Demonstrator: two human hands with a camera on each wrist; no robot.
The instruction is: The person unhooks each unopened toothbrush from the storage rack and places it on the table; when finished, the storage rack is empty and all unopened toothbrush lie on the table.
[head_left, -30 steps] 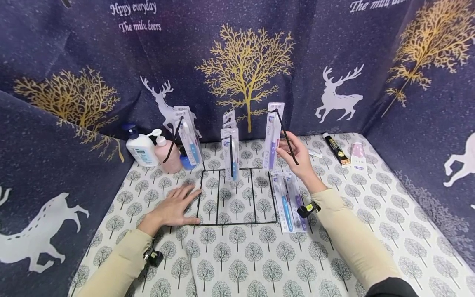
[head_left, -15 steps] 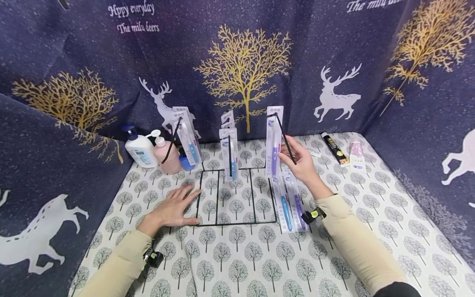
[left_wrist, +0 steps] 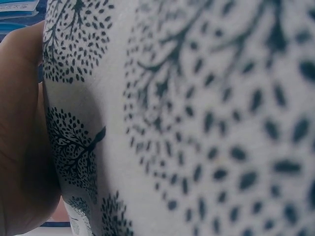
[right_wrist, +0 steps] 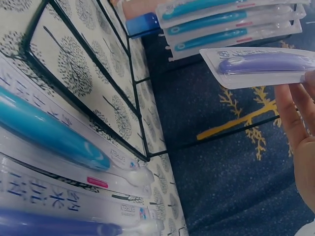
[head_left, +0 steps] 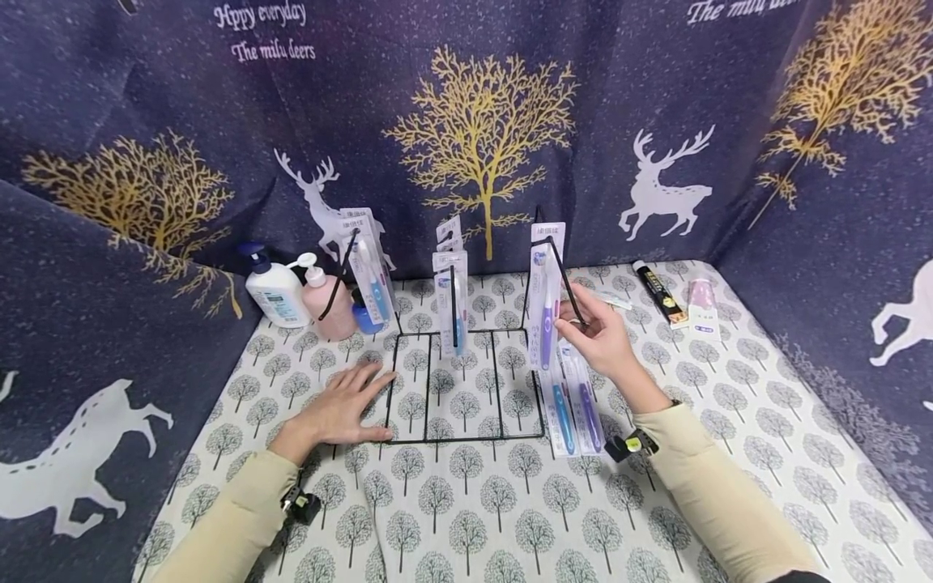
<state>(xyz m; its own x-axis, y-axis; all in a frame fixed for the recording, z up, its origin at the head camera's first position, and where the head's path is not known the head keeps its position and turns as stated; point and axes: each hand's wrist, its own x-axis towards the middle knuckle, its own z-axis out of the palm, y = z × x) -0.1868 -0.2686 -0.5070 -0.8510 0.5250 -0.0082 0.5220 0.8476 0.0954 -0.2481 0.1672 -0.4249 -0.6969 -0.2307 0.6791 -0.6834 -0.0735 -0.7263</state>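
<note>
My right hand [head_left: 599,330] pinches the right edge of a packaged purple toothbrush [head_left: 547,304] between thumb and fingers. That pack stands upright at the right hook [head_left: 566,279] of a black wire rack [head_left: 466,440], overlapping the hook near its top in the head view. In the right wrist view, the purple handle [right_wrist: 268,64] shows through clear plastic above the fingers. My left hand [head_left: 338,409] rests on the cloth with fingers spread, thumb and fingertips right at the rack's left base wire. Other toothbrush packs hang on the middle hook [head_left: 453,304] and left hook [head_left: 338,275].
A blue toothbrush pack [head_left: 563,417] and a purple one [head_left: 589,413] lie by the rack's right side. Back left stand a white pump bottle [head_left: 279,295], a pink one [head_left: 331,312] and a blue container [head_left: 367,317]. Two tubes, one black [head_left: 658,291], lie back right.
My right hand has drawn the purple toothbrush pack toward me and slightly right along the hook, exposing the rack's rear upright. The left hand has stayed in place.
</note>
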